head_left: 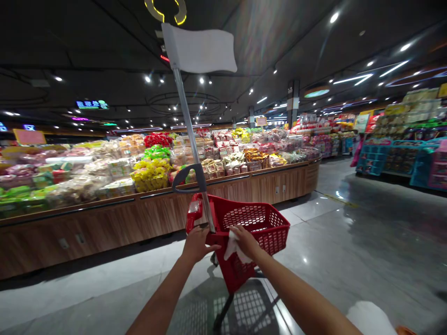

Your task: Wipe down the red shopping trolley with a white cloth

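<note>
A red plastic shopping cart (237,270) with lattice sides stands in front of me, seen from the side. My left hand (196,244) grips its near rim at the foot of a metal pole (186,109), thumb stretched along the edge. The pole carries a grey loop handle (188,179) and a blank white flag-shaped sign (204,49). Farther right on the same rim, my right hand (247,244) presses a white wipe (234,249) against the red plastic. Part of the wipe hangs down the cart's outside wall. The fingertips of both hands are partly hidden.
A long wood-panelled counter (230,191) heaped with packaged food runs behind the cart. Blue display racks (373,158) and more stacked goods stand at the right. Glossy grey floor (324,242) stretches between them. Something white and rounded (370,318) shows at the bottom right.
</note>
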{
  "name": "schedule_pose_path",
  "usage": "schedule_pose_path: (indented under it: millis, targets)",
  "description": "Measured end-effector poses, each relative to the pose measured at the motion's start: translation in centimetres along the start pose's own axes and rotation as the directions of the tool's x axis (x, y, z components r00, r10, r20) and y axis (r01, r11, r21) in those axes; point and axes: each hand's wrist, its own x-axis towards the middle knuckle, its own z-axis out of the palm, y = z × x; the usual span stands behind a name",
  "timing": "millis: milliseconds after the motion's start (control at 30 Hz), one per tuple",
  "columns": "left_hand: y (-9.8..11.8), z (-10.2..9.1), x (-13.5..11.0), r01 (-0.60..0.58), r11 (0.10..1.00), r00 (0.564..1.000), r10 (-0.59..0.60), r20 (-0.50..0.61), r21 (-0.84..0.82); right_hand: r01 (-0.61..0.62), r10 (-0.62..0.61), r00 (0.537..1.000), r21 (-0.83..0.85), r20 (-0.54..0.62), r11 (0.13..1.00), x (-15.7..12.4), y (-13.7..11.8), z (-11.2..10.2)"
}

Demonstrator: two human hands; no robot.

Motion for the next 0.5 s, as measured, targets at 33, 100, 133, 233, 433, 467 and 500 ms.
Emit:
schedule_pose_path:
  millis: [33, 100, 133, 233, 433, 467, 500]
  targets:
    - [0.8, 0.0, 0.2, 0.010, 1.000, 1.000, -0.010, 0.004, 0.002, 0.013, -0.012, 1.000, 0.043, -0.021, 0.999, 0.0, -0.4, 0.1]
    - [2.3, 0.1, 0.4, 0.024, 1.000, 1.000, -0.024, 0.017, 0.009, 0.073, -0.062, 0.995, 0.135, -0.078, 0.988, 0.1, -1.5, 0.5]
    - [2.8, 0.1, 0.5, 0.022, 1.000, 0.999, -0.022, 0.027, 0.009, 0.114, -0.095, 0.989, 0.178, -0.109, 0.977, 0.1, -2.1, 0.7]
    - [3.5, -0.3, 1.0, -0.001, 1.000, 0.998, 0.002, 0.063, -0.017, 0.200, -0.152, 0.970, 0.259, -0.191, 0.945, 0.1, -3.0, 1.0]
    - [-1.7, -1.1, 2.7, -0.003, 0.994, 0.994, -0.009, -0.112, -0.105, 0.187, -0.128, 0.968, 0.283, -0.214, 0.941, -0.5, -2.2, 0.1]
    - [-2.8, -0.7, 2.9, 0.011, 0.993, 0.988, -0.030, -0.153, -0.121, 0.186, -0.121, 0.966, 0.293, -0.227, 0.938, -0.5, -2.4, 0.3]
    - [-3.7, -0.2, 3.0, 0.028, 0.990, 0.984, -0.052, -0.170, -0.139, 0.182, -0.106, 0.963, 0.303, -0.250, 0.935, -0.5, -2.8, 0.7]
